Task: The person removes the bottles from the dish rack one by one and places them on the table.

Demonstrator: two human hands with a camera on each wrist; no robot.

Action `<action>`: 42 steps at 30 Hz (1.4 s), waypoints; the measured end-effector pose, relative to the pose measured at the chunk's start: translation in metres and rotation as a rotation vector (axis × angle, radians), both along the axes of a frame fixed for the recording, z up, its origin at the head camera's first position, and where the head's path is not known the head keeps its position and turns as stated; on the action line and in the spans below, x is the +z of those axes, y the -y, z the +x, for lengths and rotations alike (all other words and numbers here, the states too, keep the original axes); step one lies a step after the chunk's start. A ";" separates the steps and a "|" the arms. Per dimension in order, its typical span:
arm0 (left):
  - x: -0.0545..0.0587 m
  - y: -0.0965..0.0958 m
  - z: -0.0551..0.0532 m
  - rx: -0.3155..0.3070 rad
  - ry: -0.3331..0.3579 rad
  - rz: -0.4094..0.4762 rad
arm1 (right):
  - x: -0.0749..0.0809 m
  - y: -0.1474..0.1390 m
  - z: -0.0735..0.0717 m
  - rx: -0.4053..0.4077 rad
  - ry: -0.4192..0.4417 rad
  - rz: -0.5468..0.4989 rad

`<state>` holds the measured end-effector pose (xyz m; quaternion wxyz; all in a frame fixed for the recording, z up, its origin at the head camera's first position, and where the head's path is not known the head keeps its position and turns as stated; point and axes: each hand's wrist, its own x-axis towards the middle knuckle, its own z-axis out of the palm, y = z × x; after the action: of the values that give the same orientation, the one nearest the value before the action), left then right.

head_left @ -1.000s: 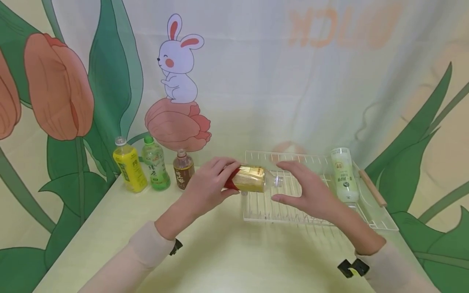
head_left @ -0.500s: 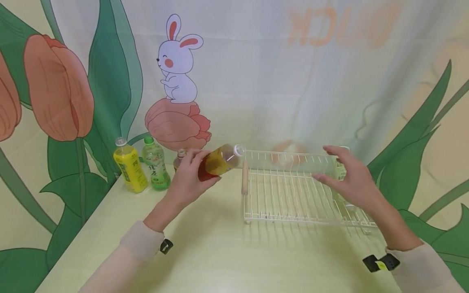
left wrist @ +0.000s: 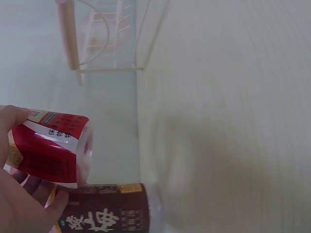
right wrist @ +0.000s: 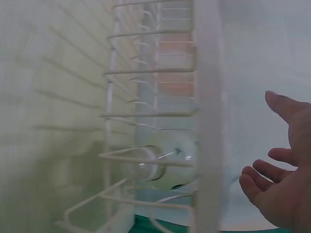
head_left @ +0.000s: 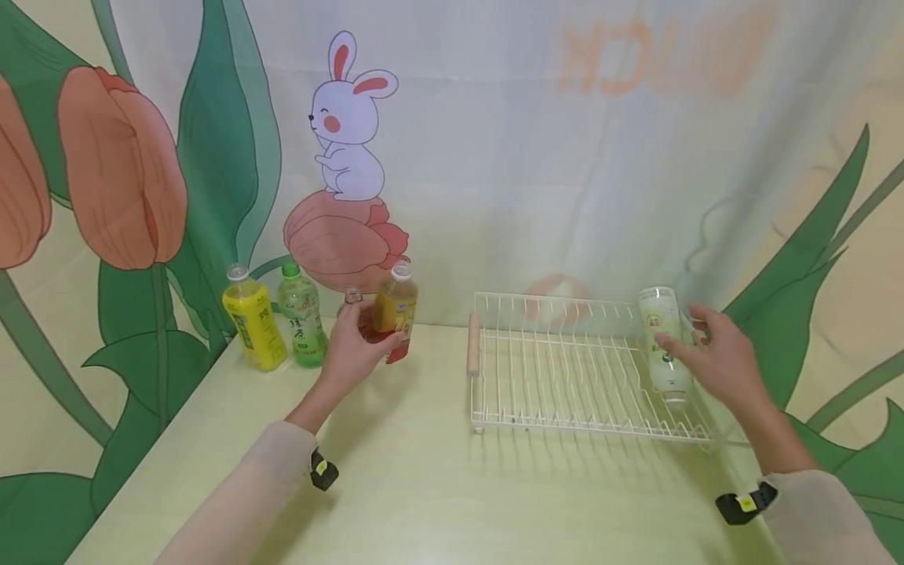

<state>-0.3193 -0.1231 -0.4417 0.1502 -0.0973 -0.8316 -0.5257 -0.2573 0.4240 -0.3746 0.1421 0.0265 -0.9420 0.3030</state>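
Note:
My left hand [head_left: 353, 349] grips a drink bottle with a red and gold label [head_left: 397, 306], white cap up, fingers and thumb round its lower part. In the left wrist view its red base hangs above the table's level. Right beside it stands a bottle with a brown label [left wrist: 104, 208], partly hidden by the hand in the head view. My right hand [head_left: 723, 357] is spread at the right end of a white wire rack [head_left: 558, 384]. Its thumb overlaps a pale green bottle [head_left: 660, 329] lying cap-down in the rack; the right wrist view shows the fingers parted, holding nothing.
A yellow-labelled bottle [head_left: 254, 326] and a green-capped bottle [head_left: 302, 322] stand at the table's back left. The rack has a wooden handle [head_left: 474, 345] on its left end. A printed curtain [head_left: 494, 157] hangs behind the pale table [head_left: 424, 486].
The red and gold bottle has swung from lying sideways over the rack to upright, moving left beside the brown-labelled bottle. My right hand has moved right, to the pale green bottle.

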 end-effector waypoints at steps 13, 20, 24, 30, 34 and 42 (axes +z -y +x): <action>-0.020 -0.008 -0.012 0.055 0.069 -0.027 | -0.040 -0.015 -0.014 -0.013 0.109 0.062; -0.030 -0.011 -0.016 0.103 0.081 -0.092 | -0.046 -0.014 -0.018 -0.002 0.129 0.118; -0.037 -0.011 -0.017 0.127 0.122 -0.103 | -0.052 -0.017 -0.020 0.028 0.097 0.128; -0.046 -0.011 -0.020 0.144 0.171 -0.119 | -0.062 -0.020 -0.022 0.040 0.046 0.171; -0.050 -0.010 -0.022 0.154 0.185 -0.147 | -0.061 -0.018 -0.021 0.024 0.048 0.171; -0.052 -0.007 -0.025 0.147 0.207 -0.179 | -0.060 -0.019 -0.017 -0.008 0.158 0.162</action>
<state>-0.3441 -0.1164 -0.4937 0.0924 0.0055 -0.8911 -0.4443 -0.2744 0.4428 -0.4345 0.0660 0.0102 -0.9717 0.2266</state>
